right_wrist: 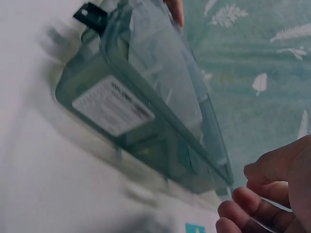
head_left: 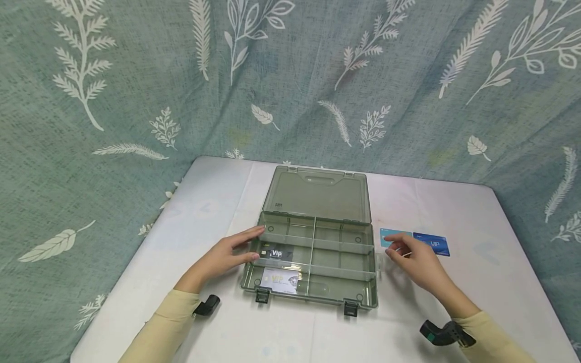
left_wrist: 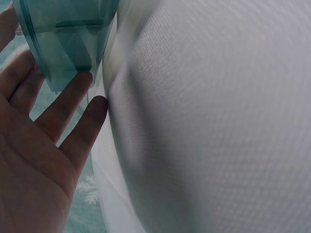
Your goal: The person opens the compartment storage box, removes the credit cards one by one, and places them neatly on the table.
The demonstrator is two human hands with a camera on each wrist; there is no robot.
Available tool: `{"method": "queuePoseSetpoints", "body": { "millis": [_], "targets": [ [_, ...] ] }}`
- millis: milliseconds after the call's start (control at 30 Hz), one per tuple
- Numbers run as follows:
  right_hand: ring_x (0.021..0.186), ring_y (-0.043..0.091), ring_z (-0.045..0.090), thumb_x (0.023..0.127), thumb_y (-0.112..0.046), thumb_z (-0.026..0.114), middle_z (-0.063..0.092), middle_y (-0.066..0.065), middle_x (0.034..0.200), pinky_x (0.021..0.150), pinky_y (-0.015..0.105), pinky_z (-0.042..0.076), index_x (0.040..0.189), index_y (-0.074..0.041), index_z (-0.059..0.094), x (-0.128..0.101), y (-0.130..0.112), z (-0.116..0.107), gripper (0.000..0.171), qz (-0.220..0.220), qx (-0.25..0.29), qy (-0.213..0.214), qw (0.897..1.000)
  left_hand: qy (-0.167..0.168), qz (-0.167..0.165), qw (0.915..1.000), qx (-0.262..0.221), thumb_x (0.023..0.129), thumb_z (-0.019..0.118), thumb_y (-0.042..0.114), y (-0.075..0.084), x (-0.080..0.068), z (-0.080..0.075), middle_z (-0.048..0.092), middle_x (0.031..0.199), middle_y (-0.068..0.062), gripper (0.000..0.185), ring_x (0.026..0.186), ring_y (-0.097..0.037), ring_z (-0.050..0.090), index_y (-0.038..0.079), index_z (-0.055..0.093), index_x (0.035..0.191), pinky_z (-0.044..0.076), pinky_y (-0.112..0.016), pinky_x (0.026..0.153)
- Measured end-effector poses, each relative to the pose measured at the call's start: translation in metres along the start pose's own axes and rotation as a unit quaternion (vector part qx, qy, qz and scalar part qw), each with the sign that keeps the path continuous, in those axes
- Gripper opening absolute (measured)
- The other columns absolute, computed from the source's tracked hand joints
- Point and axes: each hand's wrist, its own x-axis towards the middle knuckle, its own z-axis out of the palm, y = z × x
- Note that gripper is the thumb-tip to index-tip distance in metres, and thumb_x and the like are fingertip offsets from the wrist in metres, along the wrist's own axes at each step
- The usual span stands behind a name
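The left hand [head_left: 225, 255] lies flat and palm-down at the left wall of the open plastic box [head_left: 313, 257], forearm in a cream sleeve running back toward the near-left edge of the counter [head_left: 204, 212]. Its fingers [left_wrist: 63, 104] are straight and slightly spread, tips touching the box's left side; nothing is held. In the left wrist view the palm faces up at the camera with the greenish box wall just above the fingertips.

The right hand [head_left: 415, 262] hovers just right of the box, wrist bent, forearm angled in from the near-right. Its fingers [right_wrist: 252, 204] are loosely curled and apart, tips over the near edge of a light blue card [head_left: 394, 237] lying on the counter; whether they touch it cannot be told. A dark blue card [head_left: 434, 244] lies just beside that one, to its right.

The box sits mid-counter, lid tilted back toward the leaf-print curtain [head_left: 290, 75]. In its left compartments lie a black card [head_left: 277, 253] and, nearer the front, a white card [head_left: 281, 281].
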Motion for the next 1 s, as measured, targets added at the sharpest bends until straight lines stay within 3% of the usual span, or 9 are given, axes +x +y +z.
{"method": "queuePoseSetpoints", "body": {
  "millis": [233,1000],
  "targets": [
    [0.083,0.014,0.065,0.097,-0.014,0.07,0.067,-0.001,0.093,0.071,0.029,0.057,0.124,-0.006,0.069,0.0,-0.011,0.01,0.028,-0.014,0.022,-0.019,0.999,0.001,0.005,1.0,0.002,0.093,0.075,0.034,0.002,0.0,0.0,0.038,0.162,-0.001,0.069,0.149,-0.024,0.034,0.019,0.046,0.155,0.036,-0.043,0.119],
    [0.077,0.01,0.061,0.099,-0.014,0.069,0.065,-0.005,0.09,0.064,0.025,0.054,0.123,-0.006,0.069,0.008,-0.048,0.038,0.025,-0.054,0.072,-0.08,0.993,0.005,0.015,0.9999,-0.005,0.094,0.074,0.032,0.0,0.0,0.0,0.037,0.162,-0.005,0.069,0.148,-0.027,0.036,0.015,0.047,0.154,0.037,-0.044,0.118]
  ]
}}
